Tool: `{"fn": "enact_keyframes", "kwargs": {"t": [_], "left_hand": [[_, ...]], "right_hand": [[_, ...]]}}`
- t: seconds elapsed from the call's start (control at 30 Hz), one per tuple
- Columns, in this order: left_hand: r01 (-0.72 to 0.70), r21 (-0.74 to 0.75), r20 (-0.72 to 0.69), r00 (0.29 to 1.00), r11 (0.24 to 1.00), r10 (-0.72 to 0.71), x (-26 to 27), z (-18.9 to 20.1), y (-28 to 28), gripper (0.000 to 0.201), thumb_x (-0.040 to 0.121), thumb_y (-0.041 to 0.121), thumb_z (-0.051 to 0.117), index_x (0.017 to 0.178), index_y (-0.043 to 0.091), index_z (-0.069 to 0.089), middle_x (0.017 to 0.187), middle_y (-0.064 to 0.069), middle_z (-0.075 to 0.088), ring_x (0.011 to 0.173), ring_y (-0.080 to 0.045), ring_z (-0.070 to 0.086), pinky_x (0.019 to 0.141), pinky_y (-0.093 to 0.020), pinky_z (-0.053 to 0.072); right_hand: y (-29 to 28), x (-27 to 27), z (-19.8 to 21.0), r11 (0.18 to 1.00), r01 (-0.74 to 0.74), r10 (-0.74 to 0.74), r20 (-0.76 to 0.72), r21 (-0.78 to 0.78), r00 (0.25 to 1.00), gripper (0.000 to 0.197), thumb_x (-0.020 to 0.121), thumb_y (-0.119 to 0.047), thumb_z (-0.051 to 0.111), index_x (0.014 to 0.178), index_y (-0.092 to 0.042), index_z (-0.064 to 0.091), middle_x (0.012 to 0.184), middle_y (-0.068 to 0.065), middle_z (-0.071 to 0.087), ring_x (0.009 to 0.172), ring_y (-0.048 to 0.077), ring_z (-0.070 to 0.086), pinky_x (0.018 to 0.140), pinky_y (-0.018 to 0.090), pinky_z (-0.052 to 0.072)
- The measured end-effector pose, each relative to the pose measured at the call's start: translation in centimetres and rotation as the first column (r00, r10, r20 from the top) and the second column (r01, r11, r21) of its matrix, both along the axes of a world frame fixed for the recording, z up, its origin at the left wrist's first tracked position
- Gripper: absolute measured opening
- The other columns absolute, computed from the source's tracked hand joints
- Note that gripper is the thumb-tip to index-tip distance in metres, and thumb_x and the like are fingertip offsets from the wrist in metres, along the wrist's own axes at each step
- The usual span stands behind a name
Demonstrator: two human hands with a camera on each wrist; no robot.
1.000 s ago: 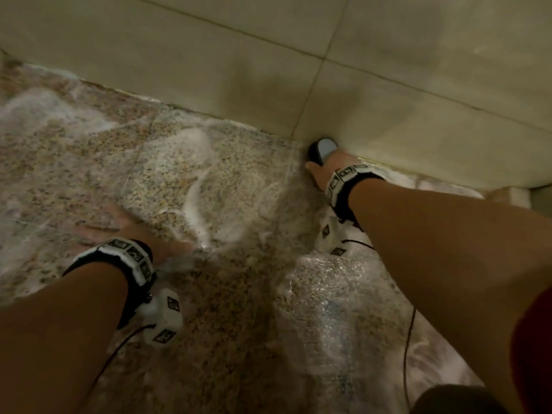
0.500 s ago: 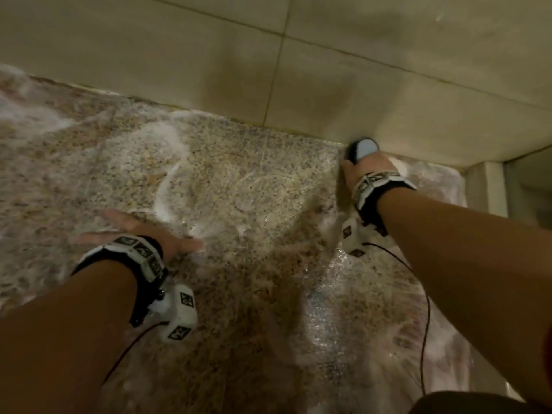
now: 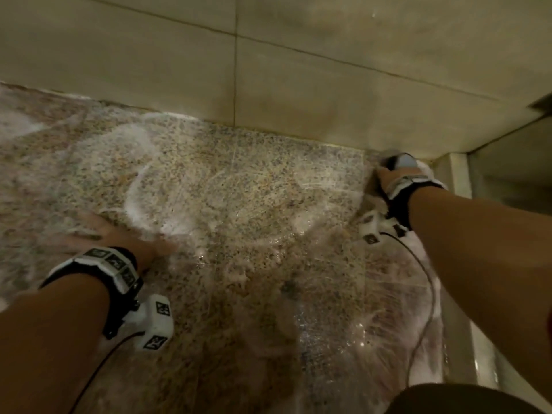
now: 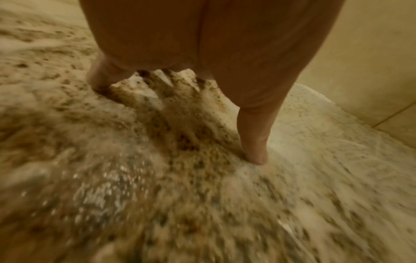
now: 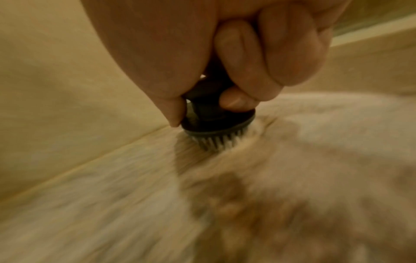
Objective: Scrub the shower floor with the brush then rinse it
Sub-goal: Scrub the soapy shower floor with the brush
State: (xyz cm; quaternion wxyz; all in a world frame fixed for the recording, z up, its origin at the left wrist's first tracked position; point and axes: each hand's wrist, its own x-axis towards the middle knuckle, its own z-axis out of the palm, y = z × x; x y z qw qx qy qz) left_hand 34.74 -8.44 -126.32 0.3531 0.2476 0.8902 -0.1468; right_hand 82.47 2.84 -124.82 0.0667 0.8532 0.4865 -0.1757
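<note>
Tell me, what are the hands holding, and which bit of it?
The right hand grips the brush by its dark knob handle, bristles down on the floor. The left hand holds nothing; it rests flat on the floor.

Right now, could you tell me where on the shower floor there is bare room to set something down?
The widest free patch of shower floor lies between the left hand, pressed flat, and the right hand, bounded behind by the tiled wall; it is wet and soapy. The far right corner is crowded: the brush works there against the wall.
</note>
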Motion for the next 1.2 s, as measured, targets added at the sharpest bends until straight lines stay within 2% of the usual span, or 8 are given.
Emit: {"fn": "enact_keyframes", "kwargs": {"t": [0.17, 0.27, 0.5, 0.63, 0.8, 0.9, 1.0, 1.2], "left_hand": [[-0.006, 0.049, 0.113, 0.994, 0.999, 0.001, 4.0, -0.6, -0.7, 0.175, 0.026, 0.082, 0.088, 0.163, 0.010, 0.008, 0.164, -0.027, 0.024, 0.143, -0.053, 0.034, 0.107, -0.070, 0.039], [0.059, -0.014, 0.070, 0.996, 0.998, -0.058, 7.9, 0.0, -0.6, 0.153, 0.057, 0.076, 0.084, 0.164, 0.017, -0.008, 0.170, -0.022, -0.005, 0.154, -0.049, 0.010, 0.119, -0.068, 0.024], [0.143, -0.047, -0.022, 0.989, 0.989, -0.144, 11.7, -0.9, -0.9, 0.165, 0.050, 0.084, 0.081, 0.160, 0.018, -0.023, 0.165, -0.025, -0.024, 0.154, -0.052, -0.005, 0.121, -0.069, 0.014], [0.145, -0.062, 0.036, 0.989, 0.988, -0.143, 11.1, 0.4, -1.2, 0.160, 0.054, 0.082, 0.081, 0.160, 0.023, -0.023, 0.166, -0.021, -0.026, 0.154, -0.051, -0.002, 0.121, -0.068, 0.018], [0.061, 0.070, 0.160, 0.984, 0.996, -0.072, 6.5, 3.5, -3.4, 0.159, 0.053, 0.067, 0.092, 0.162, 0.028, -0.016, 0.172, -0.009, -0.009, 0.157, -0.039, 0.009, 0.121, -0.058, 0.030], [-0.014, 0.095, 0.096, 0.995, 0.995, 0.004, 2.3, 7.5, -5.5, 0.155, 0.056, 0.066, 0.092, 0.163, 0.030, -0.015, 0.172, -0.009, -0.010, 0.156, -0.040, 0.010, 0.120, -0.058, 0.032], [-0.017, 0.117, 0.046, 0.999, 0.993, 0.012, -2.2, 10.9, -6.4, 0.146, 0.065, 0.065, 0.087, 0.163, 0.027, -0.015, 0.171, -0.011, -0.014, 0.156, -0.042, 0.011, 0.119, -0.057, 0.030], [-0.064, 0.091, 0.043, 0.997, 0.994, 0.060, -7.0, 10.4, -7.4, 0.139, 0.071, 0.069, 0.080, 0.163, 0.026, -0.015, 0.171, -0.013, -0.010, 0.155, -0.043, 0.012, 0.118, -0.059, 0.030]], "right_hand": [[0.8, -7.6, -1.3, 0.966, -0.237, 0.222, -0.130, -0.108, 0.966, 0.064, 0.093, -0.061, 0.053, 0.140, -0.021, 0.041, 0.133, 0.015, 0.056, 0.106, 0.040, 0.062, 0.083, 0.042, 0.051], [0.1, -2.9, -1.7, 0.985, -0.141, 0.131, -0.095, -0.098, 0.987, 0.063, 0.094, -0.058, 0.054, 0.137, -0.013, 0.044, 0.130, 0.019, 0.057, 0.094, 0.036, 0.058, 0.074, 0.038, 0.042], [-2.6, 5.8, -3.1, 0.928, 0.366, -0.371, -0.098, -0.067, 0.923, 0.089, 0.089, -0.068, 0.054, 0.147, -0.003, 0.035, 0.134, 0.020, 0.057, 0.102, 0.039, 0.060, 0.079, 0.043, 0.045], [-2.3, -0.6, -2.1, 0.998, 0.048, -0.052, -0.117, -0.035, 0.992, 0.071, 0.098, -0.052, 0.050, 0.153, -0.011, 0.032, 0.149, 0.017, 0.047, 0.121, 0.038, 0.057, 0.093, 0.043, 0.050], [-0.5, -13.3, -3.0, 0.965, -0.227, 0.200, -0.195, -0.131, 0.960, 0.091, 0.089, -0.064, 0.055, 0.157, -0.011, 0.024, 0.139, 0.016, 0.057, 0.089, 0.032, 0.065, 0.066, 0.030, 0.049], [-1.9, -22.5, -2.0, 0.882, -0.414, 0.350, -0.275, -0.226, 0.895, 0.088, 0.092, -0.057, 0.053, 0.160, -0.014, 0.019, 0.152, 0.016, 0.046, 0.125, 0.038, 0.056, 0.097, 0.047, 0.052], [-4.7, -27.8, -1.6, 0.749, -0.605, 0.511, -0.348, -0.270, 0.786, 0.091, 0.095, -0.060, 0.053, 0.160, -0.010, 0.014, 0.152, 0.017, 0.046, 0.127, 0.037, 0.055, 0.103, 0.048, 0.049], [-3.9, -27.2, -1.1, 0.809, -0.550, 0.523, -0.173, -0.208, 0.835, 0.090, 0.095, -0.064, 0.052, 0.155, -0.005, 0.023, 0.142, 0.018, 0.055, 0.116, 0.036, 0.062, 0.089, 0.039, 0.054]]}}
